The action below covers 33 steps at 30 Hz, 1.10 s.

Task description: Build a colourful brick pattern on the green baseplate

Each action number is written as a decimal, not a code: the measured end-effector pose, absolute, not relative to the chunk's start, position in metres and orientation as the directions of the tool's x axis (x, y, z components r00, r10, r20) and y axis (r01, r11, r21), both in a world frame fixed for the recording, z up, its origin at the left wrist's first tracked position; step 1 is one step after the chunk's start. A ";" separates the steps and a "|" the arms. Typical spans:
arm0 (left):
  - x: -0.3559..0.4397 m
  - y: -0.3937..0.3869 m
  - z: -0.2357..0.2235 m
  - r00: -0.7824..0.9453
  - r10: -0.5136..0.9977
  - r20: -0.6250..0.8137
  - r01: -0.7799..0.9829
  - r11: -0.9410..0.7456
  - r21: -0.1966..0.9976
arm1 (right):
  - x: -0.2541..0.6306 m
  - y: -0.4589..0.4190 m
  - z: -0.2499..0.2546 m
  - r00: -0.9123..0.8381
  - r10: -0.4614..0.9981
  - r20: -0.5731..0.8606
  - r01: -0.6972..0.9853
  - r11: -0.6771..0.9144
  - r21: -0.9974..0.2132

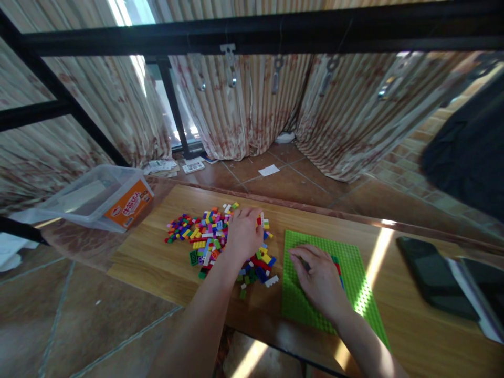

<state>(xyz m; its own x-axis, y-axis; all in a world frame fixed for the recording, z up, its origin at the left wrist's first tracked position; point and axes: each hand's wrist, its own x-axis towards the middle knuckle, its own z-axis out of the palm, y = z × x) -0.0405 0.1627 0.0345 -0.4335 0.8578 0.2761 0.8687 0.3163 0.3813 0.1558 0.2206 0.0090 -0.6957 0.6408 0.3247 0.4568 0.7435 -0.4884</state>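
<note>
Apart, hands palm-down, left over bricks

At twelve o'clock, striped, pleated curtains are crossed by a black bar. Window glass is exposed at ten. Brown floor tiles are divided by pale grout at eight; a brick-patterned surface is seen toward three. The wooden table is struck by sunlight at four o'clock.

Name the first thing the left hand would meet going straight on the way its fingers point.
Likely the loose bricks at the fingers of the left hand; it may already touch them, depth being unclear.
</note>
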 end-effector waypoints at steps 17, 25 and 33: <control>-0.043 0.180 0.025 -0.430 0.878 0.213 0.857 0.322 0.402 | 0.169 0.224 0.010 -0.708 0.623 0.333 0.439 0.758 -0.483; -0.070 0.167 0.029 -0.537 0.836 0.111 0.594 0.281 0.754 | 0.165 0.221 0.013 -0.715 0.627 0.309 0.429 0.743 -0.514; -0.083 0.149 0.033 -0.531 0.847 -0.001 0.315 0.199 0.928 | 0.162 0.219 0.015 -0.724 0.618 0.305 0.424 0.749 -0.510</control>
<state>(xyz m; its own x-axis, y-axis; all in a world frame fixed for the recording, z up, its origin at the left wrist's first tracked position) -0.0834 0.1493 0.0333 -0.5312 0.8473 -0.0015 0.3148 0.1989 0.9281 0.1620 0.2188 0.0150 -0.7243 0.6181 0.3055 0.4238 0.7486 -0.5099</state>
